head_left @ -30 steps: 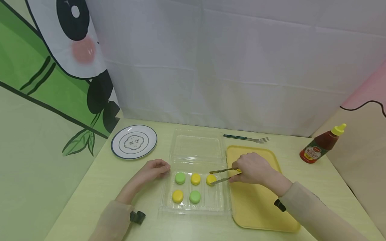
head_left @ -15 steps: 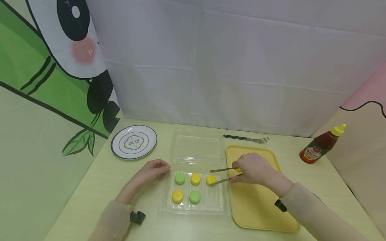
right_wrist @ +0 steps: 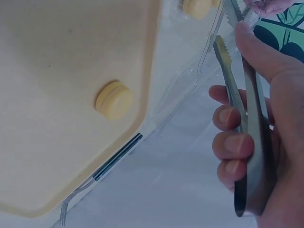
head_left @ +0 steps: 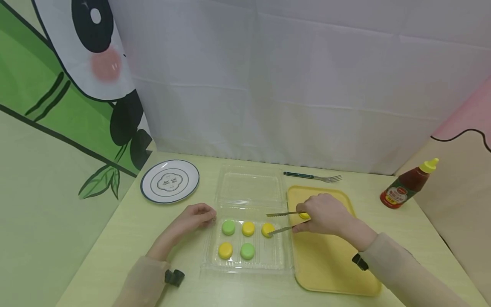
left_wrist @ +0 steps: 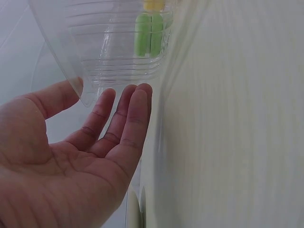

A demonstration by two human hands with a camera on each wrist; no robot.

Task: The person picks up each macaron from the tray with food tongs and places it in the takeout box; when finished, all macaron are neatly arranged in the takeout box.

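My right hand [head_left: 324, 214] grips metal tongs [right_wrist: 254, 142], whose serrated tips stand apart. In the head view the tongs reach left over a clear plastic container [head_left: 264, 260], and their lower arm overlaps a yellow macaron [head_left: 267, 230]. Several yellow and green macarons, among them a green macaron [head_left: 247, 251], sit in the container. Another yellow macaron [right_wrist: 115, 100] lies on the yellow tray [head_left: 330, 268], partly hidden by my right hand in the head view. At the container's left rim, my left hand [left_wrist: 80, 156] holds the edge, thumb above and fingers below.
A white plate [head_left: 170, 181] with a blue rim lies at the back left. Behind the tray is a fork [head_left: 312, 176]. A red sauce bottle [head_left: 402, 187] with a yellow cap stands at the right. The container's clear lid [head_left: 251, 185] lies folded back.
The upper arm of the tongs has risen slightly, so the tips are a little farther apart, and more of the macaron on the tray shows. My left hand stays at the rim.
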